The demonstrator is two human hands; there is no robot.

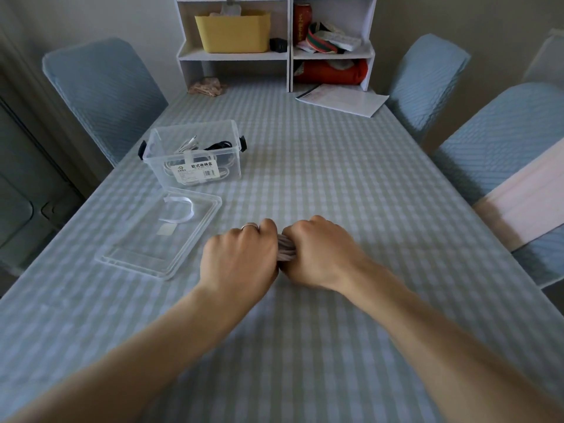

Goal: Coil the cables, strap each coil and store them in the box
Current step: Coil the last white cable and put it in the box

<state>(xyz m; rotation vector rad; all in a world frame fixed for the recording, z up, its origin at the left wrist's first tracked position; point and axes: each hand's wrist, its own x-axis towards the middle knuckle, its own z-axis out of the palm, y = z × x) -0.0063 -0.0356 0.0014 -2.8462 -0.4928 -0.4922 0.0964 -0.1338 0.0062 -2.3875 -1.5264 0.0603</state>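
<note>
Both fists meet knuckle to knuckle over the middle of the tabletop (335, 166), and a bundle of pale cable (286, 248) shows in the narrow gap between them. The left hand (241, 254), with a ring on one finger, has its fingers curled down around one end of the bundle; the right hand (317, 251) has its fingers curled round the other end, so each grip is closed on the cable. Only a few parallel whitish strands of the coil are visible; the rest is hidden under the two hands, and whether a strap is around it cannot be told.

Just left of the left hand lies the clear plastic lid (158, 239), flat on the checked cloth, with a loose white strap (183, 209) curved on top of it. Beyond the lid stands the open clear storage box (195, 154) with dark side latches and a printed label on its front wall. Inside it lie white coiled cables (189, 145) and a black coiled cable (221, 145).

At the far end of the tabletop a white shelf unit (288, 56) holds a yellow bin (233, 32) and red items. White papers (341, 100) lie near its foot. Blue-covered chairs (103, 93) stand at both sides.
</note>
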